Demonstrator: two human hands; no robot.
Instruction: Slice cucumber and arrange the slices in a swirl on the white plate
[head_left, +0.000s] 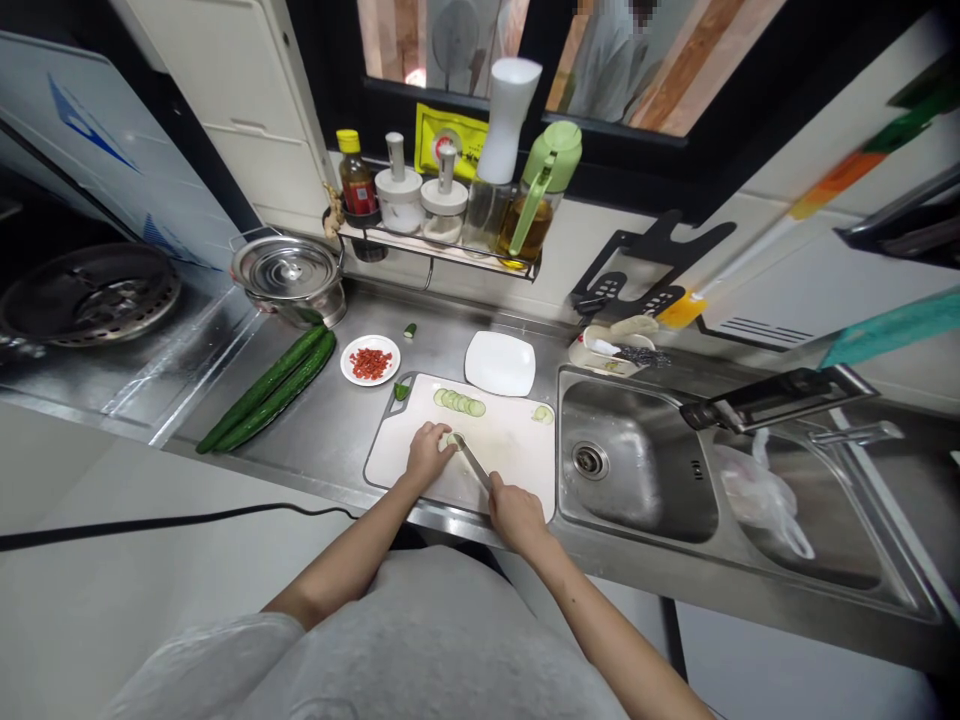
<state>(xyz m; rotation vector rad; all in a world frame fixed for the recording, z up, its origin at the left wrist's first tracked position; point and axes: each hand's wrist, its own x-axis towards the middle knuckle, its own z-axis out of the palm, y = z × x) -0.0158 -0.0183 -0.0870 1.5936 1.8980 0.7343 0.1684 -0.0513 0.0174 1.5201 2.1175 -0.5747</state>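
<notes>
Currently, knife (474,465) clamped in right hand (519,514), blade slanting forward-left to cucumber piece (451,439), which left hand (429,455), the nearer, pinches from its left.

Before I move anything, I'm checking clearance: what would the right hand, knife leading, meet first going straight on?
Probably the cucumber piece beside the left hand, near the tip of the knife; whether piece and blade touch is unclear.

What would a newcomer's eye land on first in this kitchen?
Probably the two green cucumbers lying left of the cutting board, then the chopped red bits on a white plate beyond its far left corner. On the board, the right hand grips a knife while the left hand holds a cucumber piece.
</notes>
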